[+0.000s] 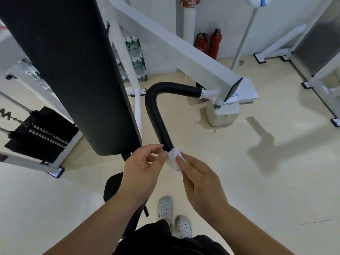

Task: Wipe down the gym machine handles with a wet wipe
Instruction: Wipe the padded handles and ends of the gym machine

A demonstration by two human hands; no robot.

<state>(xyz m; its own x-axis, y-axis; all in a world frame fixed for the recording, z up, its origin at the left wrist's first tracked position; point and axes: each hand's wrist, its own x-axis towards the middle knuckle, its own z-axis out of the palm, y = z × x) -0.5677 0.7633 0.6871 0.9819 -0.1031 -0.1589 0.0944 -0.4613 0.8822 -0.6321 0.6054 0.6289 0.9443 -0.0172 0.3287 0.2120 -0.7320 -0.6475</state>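
A black padded handle bends down from the white machine arm and ends just above my hands. A small crumpled white wet wipe sits at the handle's lower tip. My left hand pinches the wipe's left edge with thumb and fingers. On the other side, my right hand grips the wipe's right edge with its thumb. Both hands hold the wipe right below the handle's end, touching or nearly touching it.
A tall black back pad stands at left, beside a weight stack. Two red fire extinguishers and stacked water bottles line the far wall. A white stand base sits on the beige floor. My grey clogs are below.
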